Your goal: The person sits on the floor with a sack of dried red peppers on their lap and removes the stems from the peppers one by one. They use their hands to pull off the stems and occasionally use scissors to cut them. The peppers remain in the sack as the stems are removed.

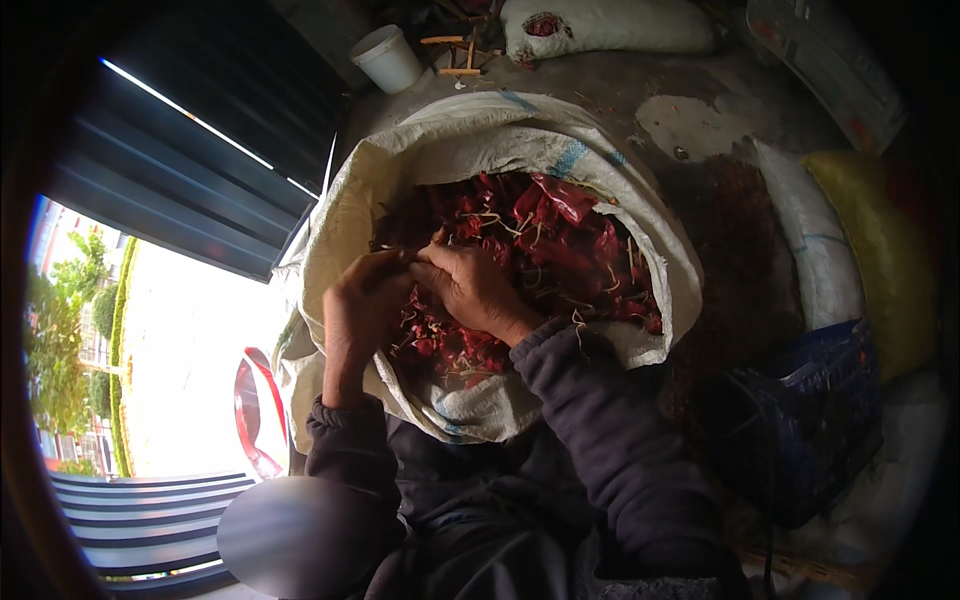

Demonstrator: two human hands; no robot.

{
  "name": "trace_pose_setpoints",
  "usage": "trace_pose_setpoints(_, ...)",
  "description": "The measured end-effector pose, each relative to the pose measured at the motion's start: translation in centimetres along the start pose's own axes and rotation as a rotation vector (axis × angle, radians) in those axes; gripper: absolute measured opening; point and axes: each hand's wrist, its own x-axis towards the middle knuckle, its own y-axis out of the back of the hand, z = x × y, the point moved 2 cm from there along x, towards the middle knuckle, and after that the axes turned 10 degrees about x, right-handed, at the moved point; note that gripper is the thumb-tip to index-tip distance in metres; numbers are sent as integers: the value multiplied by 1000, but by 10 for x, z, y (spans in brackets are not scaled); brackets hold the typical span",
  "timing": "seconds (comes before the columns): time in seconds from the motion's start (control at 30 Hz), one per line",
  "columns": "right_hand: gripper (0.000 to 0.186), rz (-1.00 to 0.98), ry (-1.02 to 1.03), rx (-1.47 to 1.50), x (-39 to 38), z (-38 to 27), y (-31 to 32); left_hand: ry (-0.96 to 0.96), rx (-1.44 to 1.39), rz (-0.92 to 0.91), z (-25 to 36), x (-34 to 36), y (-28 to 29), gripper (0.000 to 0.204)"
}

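A big white woven sack [345, 205] stands in front of me with its rim rolled back. Dried red chillies [575, 250] with pale, thin stems fill it. Over the left part of its mouth, my left hand [358, 298] and my right hand [472, 287] meet at the fingertips. Both are closed in a pinch. Whatever lies between the fingers is too small and dark to make out. Loose chillies lie right below both hands.
A white bucket [388, 60] and a small wooden frame [455, 55] stand beyond the sack. Another full sack [620, 28] lies at the back. On the right are a white sack [825, 250], a yellow sack [880, 260] and a blue crate [800, 410]. A corrugated metal panel [190, 170] rises at left.
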Motion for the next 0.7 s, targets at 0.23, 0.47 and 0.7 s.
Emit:
trace_pose_setpoints(0.23,34,-151,148,-280,-5,-5,-6,-496,543,200,11,-13,9,27)
trace_pose_setpoints(0.47,26,-168,161,-326,-6,-7,-2,-511,635,162,9,-19,5,23)
trace_pose_setpoints(0.7,28,-123,187,-323,-7,-1,-6,-515,556,19,8,-13,1,25)
